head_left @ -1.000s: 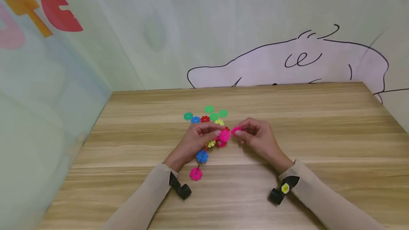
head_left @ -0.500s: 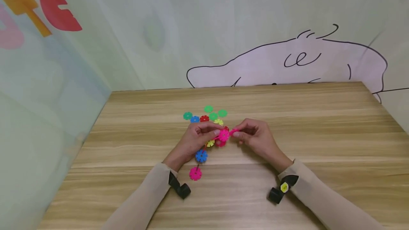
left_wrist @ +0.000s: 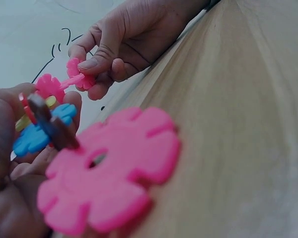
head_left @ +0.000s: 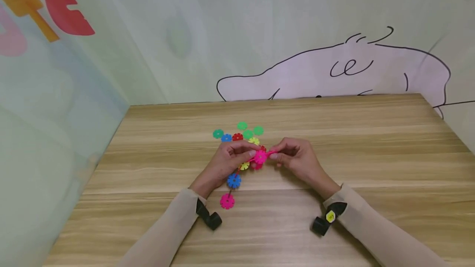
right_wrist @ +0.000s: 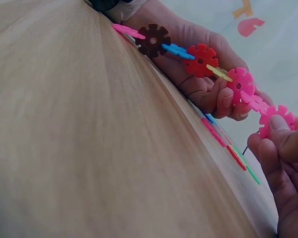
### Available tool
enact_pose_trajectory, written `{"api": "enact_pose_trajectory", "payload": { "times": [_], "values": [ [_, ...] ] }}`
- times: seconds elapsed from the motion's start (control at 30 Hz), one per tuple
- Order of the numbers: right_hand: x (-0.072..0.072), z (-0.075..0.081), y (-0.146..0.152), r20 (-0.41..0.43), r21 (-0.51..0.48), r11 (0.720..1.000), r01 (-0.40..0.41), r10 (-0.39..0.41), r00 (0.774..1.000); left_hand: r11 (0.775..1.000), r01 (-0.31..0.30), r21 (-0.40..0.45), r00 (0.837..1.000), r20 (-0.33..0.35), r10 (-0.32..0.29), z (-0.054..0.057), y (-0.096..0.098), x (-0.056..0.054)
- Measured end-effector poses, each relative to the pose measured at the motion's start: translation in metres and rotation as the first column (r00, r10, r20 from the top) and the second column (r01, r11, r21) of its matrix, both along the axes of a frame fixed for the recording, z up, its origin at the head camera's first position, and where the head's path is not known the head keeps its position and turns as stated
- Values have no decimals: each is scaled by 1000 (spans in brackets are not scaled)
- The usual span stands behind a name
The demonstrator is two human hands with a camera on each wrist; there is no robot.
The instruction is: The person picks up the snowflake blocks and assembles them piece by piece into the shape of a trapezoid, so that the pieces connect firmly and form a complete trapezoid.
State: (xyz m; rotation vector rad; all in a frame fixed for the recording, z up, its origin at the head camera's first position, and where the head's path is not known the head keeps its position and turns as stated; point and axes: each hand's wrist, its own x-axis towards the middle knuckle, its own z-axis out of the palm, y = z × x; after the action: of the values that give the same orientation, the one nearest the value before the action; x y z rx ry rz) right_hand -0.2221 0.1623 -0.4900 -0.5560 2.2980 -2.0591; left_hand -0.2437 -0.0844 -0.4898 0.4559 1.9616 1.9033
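Observation:
My left hand (head_left: pixel 231 160) pinches a chain of notched plastic snowflake discs near its far end. The right wrist view shows the chain running through a pink end disc (right_wrist: pixel 129 31), a brown disc (right_wrist: pixel 153 40), a blue disc (right_wrist: pixel 178 51), a red disc (right_wrist: pixel 201 60), a yellow disc (right_wrist: pixel 219 72) and further pink discs (right_wrist: pixel 238 85). Between thumb and fingers, my right hand (head_left: pixel 297 158) pinches a pink disc (right_wrist: pixel 284 113). That disc meets the edge of the pink disc (left_wrist: pixel 48 87) beside my left fingers; how deep the slots engage is unclear.
Loose discs lie flat beyond my left hand: several green ones (head_left: pixel 242 125), a blue one (head_left: pixel 226 137), a red one (head_left: pixel 237 137) and a yellow one (head_left: pixel 254 140). The wooden table (head_left: pixel 352 135) ends at a printed cloth backdrop (head_left: pixel 185 52).
My right hand has brought its pink disc leftward, from a small gap to contact with the chain's pink disc, and turned it more edge-on. My left hand has stayed nearly still.

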Motion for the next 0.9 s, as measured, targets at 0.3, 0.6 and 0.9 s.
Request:
{"api": "enact_pose_trajectory", "payload": {
  "times": [0.3, 0.6, 0.9],
  "values": [
    [0, 0, -1, -17, 1, 1000, 5, -5, 1000, 999, -12, -48, 1000, 21, 13, 1, 0, 0],
    [-1, -1, -5, -77, 22, 998, 54, -52, 996, 999, -21, -43, 1000, 17, 22, 0, 2, 1],
    [0, 0, -9, -88, 34, 997, 71, -68, 994, 999, -30, -28, 999, 26, 31, -1, 1, 1]
  ]
}}
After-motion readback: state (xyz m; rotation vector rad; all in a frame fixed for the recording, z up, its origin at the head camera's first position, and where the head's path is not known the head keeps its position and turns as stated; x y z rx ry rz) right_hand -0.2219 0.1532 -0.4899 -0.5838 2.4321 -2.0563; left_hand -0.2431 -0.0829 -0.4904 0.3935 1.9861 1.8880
